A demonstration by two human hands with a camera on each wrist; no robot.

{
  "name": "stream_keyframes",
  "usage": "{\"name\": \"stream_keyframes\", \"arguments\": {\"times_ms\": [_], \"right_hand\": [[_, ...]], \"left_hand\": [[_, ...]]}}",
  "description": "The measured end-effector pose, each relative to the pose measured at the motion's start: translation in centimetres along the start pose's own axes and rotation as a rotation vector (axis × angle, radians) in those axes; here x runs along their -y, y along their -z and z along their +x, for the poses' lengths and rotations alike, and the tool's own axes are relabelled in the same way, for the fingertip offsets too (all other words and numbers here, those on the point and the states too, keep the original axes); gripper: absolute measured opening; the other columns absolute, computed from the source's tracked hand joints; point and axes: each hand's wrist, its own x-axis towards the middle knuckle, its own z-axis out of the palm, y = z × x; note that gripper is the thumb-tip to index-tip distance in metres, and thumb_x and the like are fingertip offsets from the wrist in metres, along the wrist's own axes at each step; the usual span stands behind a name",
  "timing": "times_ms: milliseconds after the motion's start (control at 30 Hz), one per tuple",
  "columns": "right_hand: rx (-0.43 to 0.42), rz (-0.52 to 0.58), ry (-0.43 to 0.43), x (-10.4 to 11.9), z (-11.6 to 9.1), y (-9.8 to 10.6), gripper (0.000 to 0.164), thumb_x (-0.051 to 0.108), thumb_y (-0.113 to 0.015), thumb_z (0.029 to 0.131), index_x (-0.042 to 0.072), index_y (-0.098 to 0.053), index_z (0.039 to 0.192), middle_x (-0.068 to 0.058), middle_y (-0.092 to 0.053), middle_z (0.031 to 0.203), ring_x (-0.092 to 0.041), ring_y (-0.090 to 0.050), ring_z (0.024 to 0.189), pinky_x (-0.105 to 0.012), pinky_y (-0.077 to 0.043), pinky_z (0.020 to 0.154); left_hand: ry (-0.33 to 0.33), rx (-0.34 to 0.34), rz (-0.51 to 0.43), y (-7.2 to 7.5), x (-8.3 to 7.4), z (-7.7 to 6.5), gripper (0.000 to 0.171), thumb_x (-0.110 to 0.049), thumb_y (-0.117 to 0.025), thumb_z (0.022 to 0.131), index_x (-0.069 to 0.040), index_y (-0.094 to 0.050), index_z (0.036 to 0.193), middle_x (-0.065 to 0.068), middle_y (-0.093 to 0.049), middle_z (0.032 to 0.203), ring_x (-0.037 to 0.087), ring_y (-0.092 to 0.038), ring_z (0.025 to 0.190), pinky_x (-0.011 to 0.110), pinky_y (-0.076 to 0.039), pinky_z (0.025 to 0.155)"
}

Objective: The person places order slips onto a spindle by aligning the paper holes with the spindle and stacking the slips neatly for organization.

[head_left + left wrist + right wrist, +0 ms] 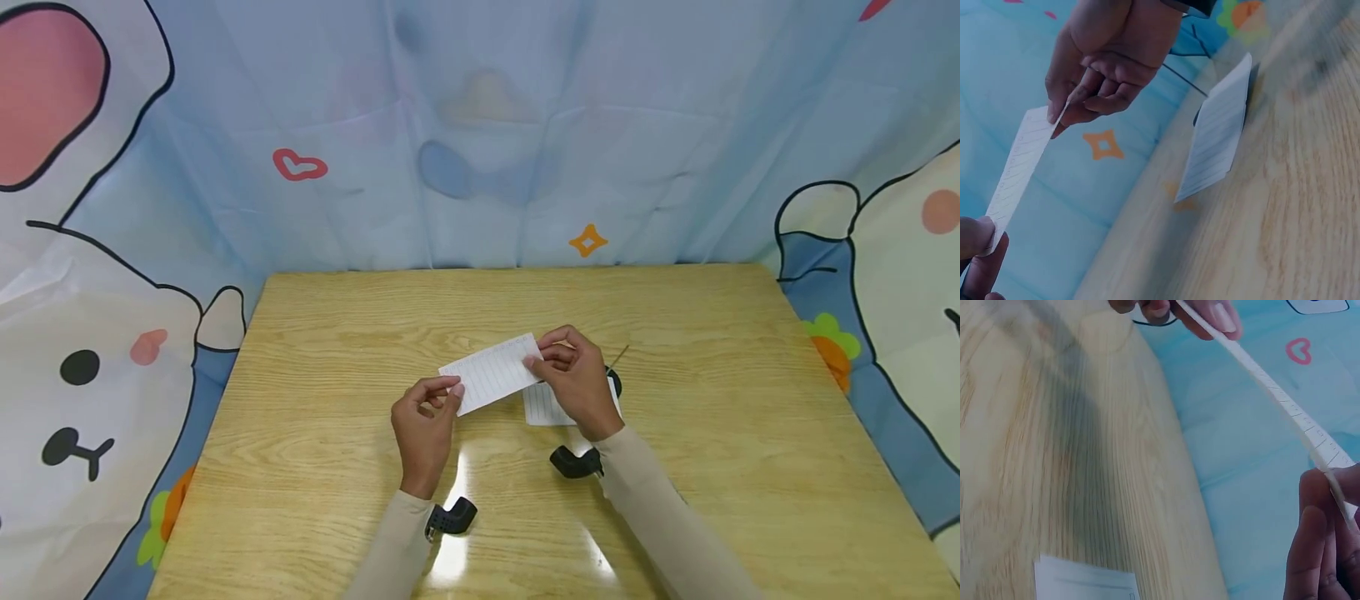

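Note:
A white ruled paper slip (491, 375) is held tilted above the table between two hands. At its lower left end, my left hand (426, 429) pinches it between thumb and fingers. My right hand (581, 383) pinches the opposite end, thumb on the ruled face. In the right wrist view the slip (1297, 419) appears nearly edge-on, thin and straight. Under the right hand, a second ruled sheet (546, 406) lies partly covered; the left wrist view shows this sheet (1219, 125) with one end raised off the wood.
A dark rounded object (615, 383) and a thin brown stick (619, 357) show just behind the right hand, mostly hidden. The wooden table (337, 333) ends at a printed blue curtain (487, 208). Black wrist cameras (453, 517) sit at both sleeves.

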Motion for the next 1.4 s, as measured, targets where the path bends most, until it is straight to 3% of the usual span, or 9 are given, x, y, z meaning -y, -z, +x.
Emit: {"name": "stream_keyframes", "arguments": {"times_ms": [133,267,400,833,1400], "right_hand": [[-0.02,-0.001,0.065,0.1,-0.4,0.2,0.02,0.003,-0.078,0.094,0.001,-0.062,0.107,-0.003,-0.073,0.094,-0.012,-0.071,0.084,-0.023,-0.06,0.075],[-0.003,-0.026,0.164,0.1,-0.6,0.7,0.014,0.002,-0.079,0.093,-0.001,-0.069,0.103,-0.012,-0.071,0.099,-0.013,-0.07,0.086,-0.022,-0.059,0.076],[0.009,-0.061,0.202,0.3,-0.8,1.3,0.013,0.005,-0.081,0.093,0.002,-0.077,0.105,-0.016,-0.072,0.1,-0.014,-0.07,0.084,-0.023,-0.059,0.075],[-0.018,-0.048,0.2,1.1,-1.7,3.6,0.015,0.01,-0.084,0.092,0.003,-0.081,0.105,-0.002,-0.077,0.097,-0.014,-0.075,0.082,-0.027,-0.063,0.076],[-0.109,-0.026,0.169,2.7,-2.7,7.2,0.022,0.005,-0.084,0.09,-0.007,-0.077,0.107,-0.001,-0.076,0.091,-0.012,-0.073,0.079,-0.022,-0.061,0.072]], "left_hand": [[-0.014,0.0,-0.002,-0.1,-0.6,0.4,0.006,-0.011,-0.083,0.091,-0.013,-0.084,0.097,0.01,-0.078,0.089,0.01,-0.056,0.076,0.018,-0.038,0.062],[-0.028,0.016,0.013,0.0,-1.0,0.7,0.006,-0.011,-0.083,0.091,-0.013,-0.084,0.097,0.01,-0.077,0.088,0.01,-0.055,0.076,0.018,-0.037,0.062],[-0.034,0.036,0.031,0.0,-1.3,0.9,0.005,-0.012,-0.083,0.092,-0.014,-0.084,0.096,0.008,-0.077,0.088,0.011,-0.054,0.076,0.019,-0.036,0.062],[-0.1,0.101,0.007,-1.1,-2.4,1.9,0.005,-0.014,-0.083,0.092,-0.012,-0.084,0.097,0.009,-0.078,0.09,0.011,-0.052,0.074,0.021,-0.036,0.063],[-0.143,0.247,-0.083,-4.1,-3.8,2.4,0.009,-0.014,-0.082,0.093,-0.011,-0.084,0.102,0.011,-0.079,0.093,0.011,-0.052,0.074,0.021,-0.037,0.064]]}}
